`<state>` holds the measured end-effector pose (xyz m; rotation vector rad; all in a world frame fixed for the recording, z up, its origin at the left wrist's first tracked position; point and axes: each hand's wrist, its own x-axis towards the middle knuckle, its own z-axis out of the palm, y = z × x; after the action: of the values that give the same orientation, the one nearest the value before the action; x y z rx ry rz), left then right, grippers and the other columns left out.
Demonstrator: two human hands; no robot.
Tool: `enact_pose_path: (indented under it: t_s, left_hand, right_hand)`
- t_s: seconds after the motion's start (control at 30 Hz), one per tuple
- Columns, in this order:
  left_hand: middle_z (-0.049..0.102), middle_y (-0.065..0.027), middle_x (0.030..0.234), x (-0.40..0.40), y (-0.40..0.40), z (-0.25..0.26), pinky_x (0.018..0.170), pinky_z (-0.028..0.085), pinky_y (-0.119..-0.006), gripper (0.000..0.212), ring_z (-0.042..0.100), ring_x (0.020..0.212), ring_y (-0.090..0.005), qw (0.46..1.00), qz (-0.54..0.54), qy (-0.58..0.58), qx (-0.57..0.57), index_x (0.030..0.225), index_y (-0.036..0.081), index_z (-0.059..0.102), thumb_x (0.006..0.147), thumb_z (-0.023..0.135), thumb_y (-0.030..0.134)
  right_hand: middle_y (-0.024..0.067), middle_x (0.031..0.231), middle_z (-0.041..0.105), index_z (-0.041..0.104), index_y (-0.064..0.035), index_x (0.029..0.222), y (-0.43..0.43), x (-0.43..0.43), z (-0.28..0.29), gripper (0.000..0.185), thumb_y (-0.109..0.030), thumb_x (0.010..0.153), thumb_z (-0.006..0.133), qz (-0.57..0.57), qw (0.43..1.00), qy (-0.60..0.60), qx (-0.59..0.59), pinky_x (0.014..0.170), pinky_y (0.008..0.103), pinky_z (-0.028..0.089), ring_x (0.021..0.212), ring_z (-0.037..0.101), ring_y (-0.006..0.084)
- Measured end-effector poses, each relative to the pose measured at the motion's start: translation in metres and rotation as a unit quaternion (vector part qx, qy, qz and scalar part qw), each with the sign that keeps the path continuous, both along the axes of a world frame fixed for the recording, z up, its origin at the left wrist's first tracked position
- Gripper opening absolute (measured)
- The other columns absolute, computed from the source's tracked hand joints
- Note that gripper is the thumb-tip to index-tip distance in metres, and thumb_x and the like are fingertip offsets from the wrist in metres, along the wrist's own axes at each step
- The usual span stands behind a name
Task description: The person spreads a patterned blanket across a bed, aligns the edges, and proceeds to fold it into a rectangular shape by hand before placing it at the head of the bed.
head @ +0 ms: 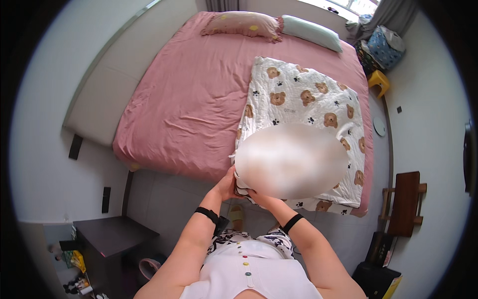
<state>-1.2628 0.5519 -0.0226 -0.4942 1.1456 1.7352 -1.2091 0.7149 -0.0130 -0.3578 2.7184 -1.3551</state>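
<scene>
A white quilt printed with brown bear heads and dark paw prints lies spread over the right half of a bed with a pink sheet. My left hand is at the quilt's near left corner, thumb up, with the fabric edge in its grip. Close beside it on the right, my right hand holds the same bunched edge, its thumb on top. A blurred oval covers the near part of the quilt and some of the fabric by my fingers, so what lies there is hidden.
Two pillows, one pink and one pale green, lie at the bed's far end. A dark desk stands at lower left. Right of the bed are a yellow stool and a folded wooden item against the wall.
</scene>
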Motion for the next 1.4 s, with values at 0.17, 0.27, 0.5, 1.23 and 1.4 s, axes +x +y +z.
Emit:
enact_pose_path:
  t_s: [0.17,0.27,0.5,1.23,1.4]
  left_hand:
    - [0.06,-0.0101,0.093,-0.01,0.001,-0.016,0.068,0.051,-0.043,0.029,0.06,0.083,-0.0216,0.986,-0.007,0.061,-0.156,0.102,0.004,0.054,0.084,0.045,0.025]
    - [0.06,-0.0126,0.096,-0.021,0.008,-0.002,0.073,0.051,-0.043,0.032,0.06,0.086,-0.024,0.994,0.08,0.062,-0.042,0.108,-0.001,0.05,0.083,0.044,0.018]
    - [0.059,-0.0132,0.097,-0.023,0.002,0.076,0.076,0.051,-0.038,0.032,0.06,0.086,-0.022,0.991,0.081,0.089,0.057,0.106,-0.004,0.049,0.08,0.046,0.013]
    - [0.059,-0.0119,0.096,-0.019,0.017,0.104,0.077,0.046,-0.039,0.036,0.056,0.084,-0.0235,0.982,0.139,0.105,0.073,0.104,0.002,0.053,0.071,0.048,0.017]
    - [0.059,-0.0153,0.094,-0.019,0.021,0.133,0.074,0.048,-0.041,0.04,0.058,0.081,-0.0275,0.975,0.121,0.149,0.11,0.105,-0.005,0.05,0.07,0.046,0.014]
  right_hand:
    - [0.0103,0.097,0.059,0.059,-0.009,0.104,0.009,0.012,0.034,0.028,-0.015,0.076,0.057,-0.013,0.999,-0.038,-0.017,0.076,0.0323,0.045,0.089,0.056,0.0259]
    - [0.0071,0.082,0.061,0.06,-0.0013,0.098,0.037,0.031,-0.032,0.025,-0.021,0.083,0.056,-0.208,0.941,-0.06,-0.259,0.066,0.0244,0.045,0.073,0.056,0.0125]
    - [0.0104,0.095,0.055,0.044,-0.0023,0.115,0.121,0.072,-0.131,0.048,-0.041,0.086,0.048,-0.53,0.589,-0.296,-0.533,0.075,0.0322,0.047,0.082,0.056,0.0226]
    - [0.0073,0.103,0.055,0.053,-0.0117,0.106,0.129,0.105,-0.145,0.038,-0.033,0.075,0.063,-0.556,0.511,-0.403,-0.517,0.07,0.0398,0.048,0.091,0.054,0.0228]
    - [0.0074,0.116,0.05,0.053,-0.0131,0.108,0.172,0.105,-0.175,0.041,-0.033,0.073,0.061,-0.498,0.359,-0.182,-0.768,0.083,0.053,0.04,0.106,0.046,0.0291]
